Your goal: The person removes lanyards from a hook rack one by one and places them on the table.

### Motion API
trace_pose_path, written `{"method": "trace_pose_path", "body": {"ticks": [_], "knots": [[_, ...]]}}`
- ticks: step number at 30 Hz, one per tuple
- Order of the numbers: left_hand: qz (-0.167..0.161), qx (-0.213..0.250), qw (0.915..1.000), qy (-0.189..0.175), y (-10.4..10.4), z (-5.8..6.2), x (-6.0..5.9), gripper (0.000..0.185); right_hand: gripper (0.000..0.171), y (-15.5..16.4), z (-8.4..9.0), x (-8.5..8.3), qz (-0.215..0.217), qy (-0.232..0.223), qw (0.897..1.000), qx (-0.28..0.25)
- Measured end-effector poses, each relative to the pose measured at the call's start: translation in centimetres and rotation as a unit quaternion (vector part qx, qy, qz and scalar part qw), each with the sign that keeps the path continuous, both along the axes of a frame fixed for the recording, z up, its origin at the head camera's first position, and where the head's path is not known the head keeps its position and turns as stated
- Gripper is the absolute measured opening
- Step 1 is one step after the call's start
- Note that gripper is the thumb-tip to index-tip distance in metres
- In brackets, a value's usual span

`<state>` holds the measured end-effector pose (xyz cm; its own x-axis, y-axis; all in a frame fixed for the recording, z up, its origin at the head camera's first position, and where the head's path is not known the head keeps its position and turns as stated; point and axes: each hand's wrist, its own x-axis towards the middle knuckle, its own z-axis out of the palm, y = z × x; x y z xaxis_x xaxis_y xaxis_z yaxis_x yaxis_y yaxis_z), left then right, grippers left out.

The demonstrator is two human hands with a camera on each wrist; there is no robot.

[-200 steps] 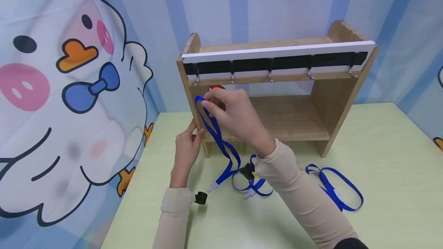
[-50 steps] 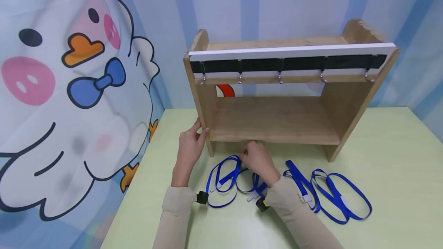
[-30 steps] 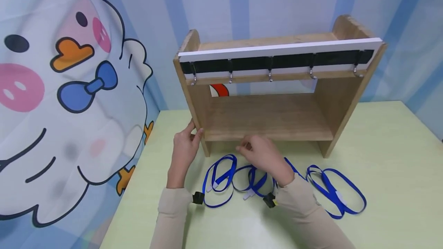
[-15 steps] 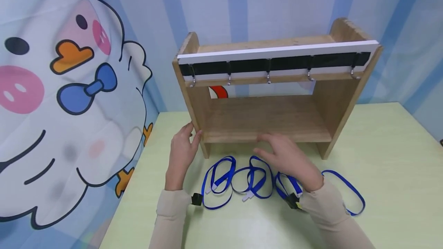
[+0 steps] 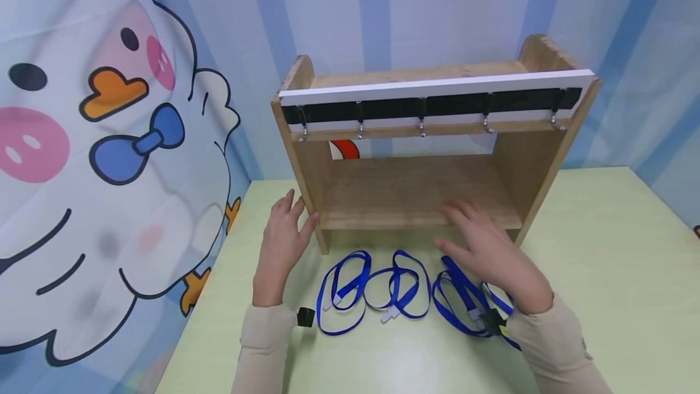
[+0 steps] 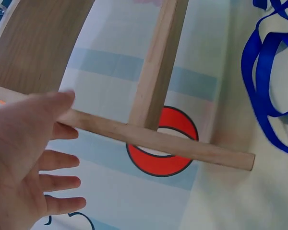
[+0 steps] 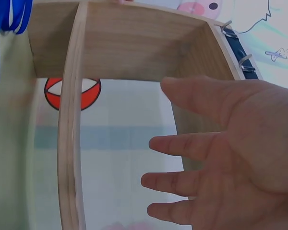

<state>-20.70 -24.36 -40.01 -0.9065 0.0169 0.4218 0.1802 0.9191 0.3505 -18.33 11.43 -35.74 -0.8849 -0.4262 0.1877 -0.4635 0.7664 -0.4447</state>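
Note:
My left hand (image 5: 280, 247) is beside the left side panel of a wooden shelf rack (image 5: 415, 190), its fingers straight and its thumb near the panel's front edge. In the left wrist view the fingers are spread, with nothing held. My right hand (image 5: 489, 254) hovers in front of the lower shelf at the right, fingers extended and apart. Blue lanyards lie looped on the table: one at the left (image 5: 363, 278), one in the middle (image 5: 425, 275), and others at the right (image 5: 462, 284), partly hidden under the right wrist.
A white rail with a black strip (image 5: 456, 104) crosses the rack's upper front and carries several metal hooks (image 5: 422, 126), with nothing hanging on them. The pale green table (image 5: 372, 360) runs up to a duck-printed cloth (image 5: 164, 211) at the left and back.
Earlier my right hand held up a lanyard; that lanyard now lies on the table at the left. The right hand has since moved right, fingers spreading. The left hand has loosened from the panel.

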Motion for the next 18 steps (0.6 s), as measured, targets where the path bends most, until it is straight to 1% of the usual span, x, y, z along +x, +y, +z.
{"method": "trace_pose_path", "body": {"ticks": [5, 9, 14, 18], "knots": [[-0.001, -0.023, 0.9992, -0.032, -0.5, 0.4, 0.3, 0.062, 0.068, 1.3, 0.1, 0.1, -0.017, 0.001, 1.0, 0.022], [-0.003, -0.04, 0.9984, -0.039, -1.0, 0.5, 0.5, 0.065, 0.071, 2.4, -0.1, -0.2, -0.017, 0.024, 0.999, 0.038], [-0.003, -0.051, 0.9975, -0.048, -1.2, 0.8, 0.6, 0.068, 0.078, 3.4, -0.4, -0.5, -0.033, 0.019, 0.998, 0.052], [-0.001, -0.052, 0.9962, -0.071, -1.2, 0.9, 0.6, 0.073, 0.081, 4.4, -0.8, -0.6, -0.042, 0.017, 0.997, 0.056]]}}
